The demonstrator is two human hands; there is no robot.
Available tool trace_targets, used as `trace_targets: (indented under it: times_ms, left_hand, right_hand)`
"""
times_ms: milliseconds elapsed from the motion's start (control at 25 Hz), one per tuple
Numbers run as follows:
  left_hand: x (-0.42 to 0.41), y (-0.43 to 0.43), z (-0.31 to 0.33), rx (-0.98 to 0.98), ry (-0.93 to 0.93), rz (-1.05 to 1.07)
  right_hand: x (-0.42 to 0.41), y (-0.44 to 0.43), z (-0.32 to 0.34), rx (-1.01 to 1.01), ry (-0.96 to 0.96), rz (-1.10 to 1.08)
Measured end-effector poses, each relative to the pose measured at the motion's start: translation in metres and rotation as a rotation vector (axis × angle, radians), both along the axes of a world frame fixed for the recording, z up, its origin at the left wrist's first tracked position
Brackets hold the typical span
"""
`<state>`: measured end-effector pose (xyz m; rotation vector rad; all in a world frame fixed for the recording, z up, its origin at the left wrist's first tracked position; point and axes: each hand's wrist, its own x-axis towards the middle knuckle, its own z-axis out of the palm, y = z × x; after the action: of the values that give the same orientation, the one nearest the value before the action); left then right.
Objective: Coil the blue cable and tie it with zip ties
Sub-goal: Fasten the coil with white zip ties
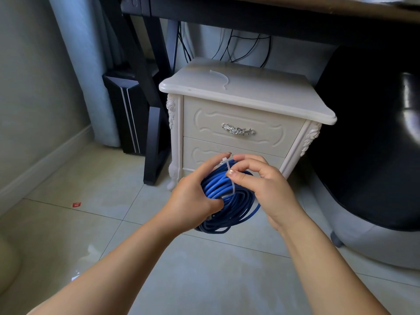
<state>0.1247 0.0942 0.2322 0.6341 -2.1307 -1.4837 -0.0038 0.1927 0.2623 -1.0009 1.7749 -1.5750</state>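
You hold one blue cable (234, 201), wound into one round coil of many loops, in mid-air above the tiled floor (109, 223), just in front of the lower drawer of the white nightstand (250, 98). Two hands are on it. Your left hand (193, 196) grips the coil's left side, fingers (216, 160) curled over the top of the bundle and thumb tucked in against the loops. Your right hand (268, 187) is at the upper right of the coil, thumb and index finger closed in a pinch on the strap of one white zip tie (230, 181), other fingers loosely curled. That tie wraps across the loops near the top. Its head sits by your left index fingertip, and it's hard to tell if the strap is threaded through. One loop sags loose at the lower right.

A second zip tie (221, 78), translucent and curved, lies on the nightstand top, well apart from the coil. So two ties are counted.

The nightstand shows two drawers and one silver handle (238, 130), on the upper drawer. Behind it, several black wires (229, 46) hang under a dark desk (250, 17). One black computer tower (127, 110) stands left, beside a pale curtain (75, 53). One black chair (375, 155) is on the right. One small red scrap (76, 204) lies on the floor at left.
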Motion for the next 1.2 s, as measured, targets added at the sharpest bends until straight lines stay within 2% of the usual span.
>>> trace_targets:
  times_ms: [680,880,1040,1200]
  left_hand:
    - [0.001,-0.005,-0.005,-0.078,-0.068,0.014]
    - [0.004,-0.007,-0.004,-0.02,-0.005,0.019]
    - [0.002,-0.007,-0.005,-0.003,-0.003,0.018]
    - [0.002,-0.008,-0.003,0.048,0.03,0.028]
  right_hand:
    - [-0.004,-0.002,-0.004,0.037,-0.113,0.067]
    - [-0.002,-0.002,-0.007,-0.019,-0.03,0.053]
    - [0.004,-0.005,-0.006,-0.05,0.105,0.016]
    - [0.006,-0.008,-0.011,-0.155,0.091,-0.003]
